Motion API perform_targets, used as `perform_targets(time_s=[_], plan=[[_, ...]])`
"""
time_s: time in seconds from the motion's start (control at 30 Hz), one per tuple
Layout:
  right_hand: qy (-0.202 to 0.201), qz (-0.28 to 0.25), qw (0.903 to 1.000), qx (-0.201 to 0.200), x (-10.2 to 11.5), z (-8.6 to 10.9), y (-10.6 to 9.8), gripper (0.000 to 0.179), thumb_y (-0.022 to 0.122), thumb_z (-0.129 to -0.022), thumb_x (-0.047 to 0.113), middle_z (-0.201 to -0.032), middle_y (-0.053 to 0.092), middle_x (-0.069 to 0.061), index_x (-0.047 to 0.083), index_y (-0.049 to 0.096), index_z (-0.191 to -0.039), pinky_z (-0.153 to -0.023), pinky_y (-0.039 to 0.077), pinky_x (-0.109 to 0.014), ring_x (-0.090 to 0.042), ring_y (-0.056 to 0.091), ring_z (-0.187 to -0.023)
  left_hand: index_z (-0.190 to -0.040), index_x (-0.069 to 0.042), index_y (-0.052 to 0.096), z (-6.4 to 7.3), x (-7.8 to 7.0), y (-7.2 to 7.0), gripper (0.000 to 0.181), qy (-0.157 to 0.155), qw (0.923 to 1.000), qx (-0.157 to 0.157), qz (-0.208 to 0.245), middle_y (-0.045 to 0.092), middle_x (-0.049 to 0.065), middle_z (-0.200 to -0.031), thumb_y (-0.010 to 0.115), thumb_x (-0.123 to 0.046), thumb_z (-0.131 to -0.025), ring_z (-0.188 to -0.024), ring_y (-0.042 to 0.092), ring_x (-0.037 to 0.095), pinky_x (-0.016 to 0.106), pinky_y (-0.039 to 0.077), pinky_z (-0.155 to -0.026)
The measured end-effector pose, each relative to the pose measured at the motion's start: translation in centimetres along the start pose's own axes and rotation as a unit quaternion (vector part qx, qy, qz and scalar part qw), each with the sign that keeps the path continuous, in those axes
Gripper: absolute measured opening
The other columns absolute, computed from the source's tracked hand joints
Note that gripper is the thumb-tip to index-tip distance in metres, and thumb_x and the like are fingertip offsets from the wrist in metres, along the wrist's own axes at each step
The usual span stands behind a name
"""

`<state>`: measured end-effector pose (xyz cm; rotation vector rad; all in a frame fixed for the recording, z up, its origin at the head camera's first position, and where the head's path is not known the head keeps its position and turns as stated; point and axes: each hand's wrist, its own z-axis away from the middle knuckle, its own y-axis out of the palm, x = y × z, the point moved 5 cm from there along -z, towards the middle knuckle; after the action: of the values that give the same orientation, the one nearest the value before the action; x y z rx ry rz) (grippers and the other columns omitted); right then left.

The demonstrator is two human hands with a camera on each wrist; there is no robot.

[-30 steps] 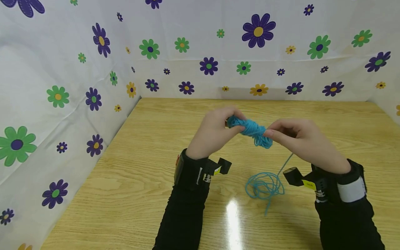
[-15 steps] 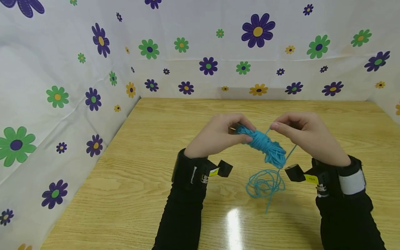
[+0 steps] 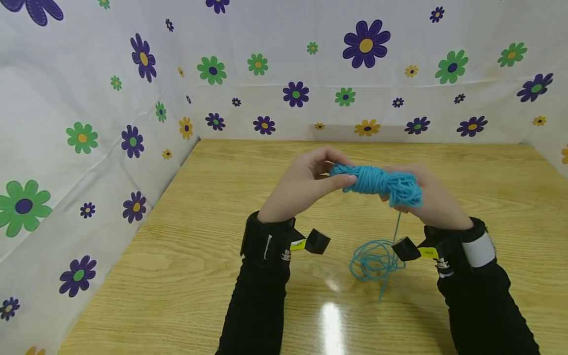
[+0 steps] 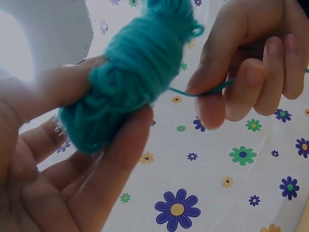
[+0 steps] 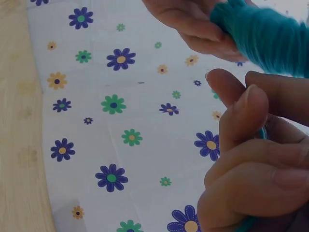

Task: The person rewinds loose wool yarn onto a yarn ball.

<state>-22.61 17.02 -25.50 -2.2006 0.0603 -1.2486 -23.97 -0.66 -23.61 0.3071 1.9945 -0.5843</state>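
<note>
A bundle of blue yarn (image 3: 372,179), wound tightly round its middle with loops at its ends, is up above the table. My left hand (image 3: 306,185) grips its left end between thumb and fingers. My right hand (image 3: 437,199) is behind the bundle's right end in the head view, partly hidden by it. In the left wrist view the right hand (image 4: 251,63) pinches a single yarn strand (image 4: 178,91) that runs from the wound middle. The right wrist view shows the right hand's curled fingers (image 5: 246,116) close below the bundle (image 5: 270,38).
A loose tangle of the same yarn (image 3: 372,261) lies on the wooden table (image 3: 186,236), and its strand rises to the right hand. A white cloth with printed flowers (image 3: 266,108) hangs behind and at the left. Each wrist carries a small black camera (image 3: 317,241).
The right hand has gone from in front of the bundle, out to its right with the strand, to behind it. The bundle dipped, then tilted back to nearly level.
</note>
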Motion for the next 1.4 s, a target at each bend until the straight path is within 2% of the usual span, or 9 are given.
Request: perform_targets(time_s=[0.13,0.23,0.37,0.47,0.7,0.87,1.0,1.2,1.4], plan=[[0.019,0.098,0.9945,0.031,0.3,-0.4,1.1,0.015,0.049,-0.092,-0.001,-0.071,0.051,-0.004,0.002,0.06,-0.101,-0.044,0.034,-0.026,-0.015,0.042,-0.055,-0.103,-0.001,0.058,0.0,-0.1,-0.3,0.017,-0.005,0.999,-0.045,-0.003,0.059,0.011,-0.099,0.062,-0.007,-0.087,-0.084,0.06,0.019,0.03,0.049,-0.07],[0.008,0.055,0.9976,0.041,0.4,-0.8,1.7,0.022,0.045,-0.097,0.004,-0.081,0.059,-0.008,0.004,0.056,-0.116,-0.045,0.035,-0.028,-0.019,0.046,-0.063,-0.103,-0.001,0.058,-0.1,-0.1,-0.5,0.018,-0.005,0.9969,-0.078,-0.004,0.058,0.011,-0.102,0.063,-0.008,-0.087,-0.088,0.06,0.019,0.031,0.049,-0.073],[0.019,0.019,0.9987,0.043,0.2,-0.8,2.0,0.021,0.046,-0.097,0.006,-0.078,0.06,-0.009,0.003,0.062,-0.111,-0.04,0.031,-0.026,-0.015,0.042,-0.05,-0.103,-0.002,0.058,-0.1,0.0,-0.9,0.019,-0.003,0.9924,-0.122,-0.017,0.058,0.01,-0.104,0.063,-0.01,-0.087,-0.092,0.059,0.018,0.033,0.049,-0.079],[0.043,0.035,0.997,0.054,0.1,-0.6,2.2,0.023,0.047,-0.098,0.011,-0.072,0.055,-0.009,0.001,0.066,-0.106,-0.037,0.028,-0.025,-0.013,0.032,-0.041,-0.102,-0.002,0.058,-0.1,0.1,-1.2,0.019,0.001,0.9884,-0.147,-0.037,0.059,0.01,-0.102,0.064,-0.011,-0.086,-0.091,0.058,0.019,0.034,0.05,-0.08],[0.011,0.059,0.9967,0.055,1.2,-0.2,1.9,0.02,0.049,-0.096,0.007,-0.066,0.05,-0.003,0.004,0.067,-0.102,-0.043,0.029,-0.031,-0.015,0.036,-0.051,-0.1,-0.001,0.06,-0.2,0.4,-1.3,0.02,0.017,0.9803,-0.173,-0.095,0.061,0.01,-0.1,0.066,-0.011,-0.085,-0.088,0.059,0.018,0.034,0.051,-0.079],[-0.01,0.065,0.9972,0.036,2.1,0.2,1.2,0.016,0.052,-0.094,0.005,-0.062,0.047,-0.001,0.007,0.068,-0.096,-0.044,0.03,-0.031,-0.014,0.037,-0.051,-0.1,0.0,0.062,-0.4,0.4,-1.3,0.019,0.03,0.9757,-0.167,-0.138,0.062,0.01,-0.099,0.067,-0.008,-0.084,-0.086,0.058,0.017,0.031,0.053,-0.075],[-0.027,0.07,0.9971,0.013,2.5,0.5,0.5,0.015,0.055,-0.091,0.001,-0.064,0.048,-0.002,0.008,0.068,-0.093,-0.044,0.031,-0.029,-0.012,0.039,-0.051,-0.099,-0.001,0.063,-0.4,0.2,-1.1,0.018,0.031,0.9725,-0.146,-0.179,0.063,0.009,-0.097,0.067,-0.007,-0.083,-0.083,0.057,0.016,0.027,0.053,-0.072],[-0.018,0.065,0.9976,-0.018,2.7,1.1,-0.6,0.015,0.055,-0.091,0.0,-0.066,0.048,-0.003,0.008,0.068,-0.091,-0.045,0.03,-0.028,-0.013,0.037,-0.052,-0.099,-0.004,0.065,-0.5,0.3,-0.6,0.017,0.018,0.9663,-0.091,-0.24,0.064,0.005,-0.098,0.067,-0.009,-0.083,-0.084,0.053,0.012,0.025,0.049,-0.071],[0.005,0.076,0.9962,-0.043,2.6,1.5,-1.7,0.013,0.054,-0.092,0.004,-0.071,0.052,-0.004,0.005,0.068,-0.092,-0.049,0.033,-0.027,-0.013,0.041,-0.058,-0.099,-0.006,0.066,-0.5,0.3,-0.1,0.015,0.007,0.9692,-0.033,-0.244,0.065,0.003,-0.097,0.066,-0.009,-0.085,-0.079,0.053,0.011,0.025,0.047,-0.068]])
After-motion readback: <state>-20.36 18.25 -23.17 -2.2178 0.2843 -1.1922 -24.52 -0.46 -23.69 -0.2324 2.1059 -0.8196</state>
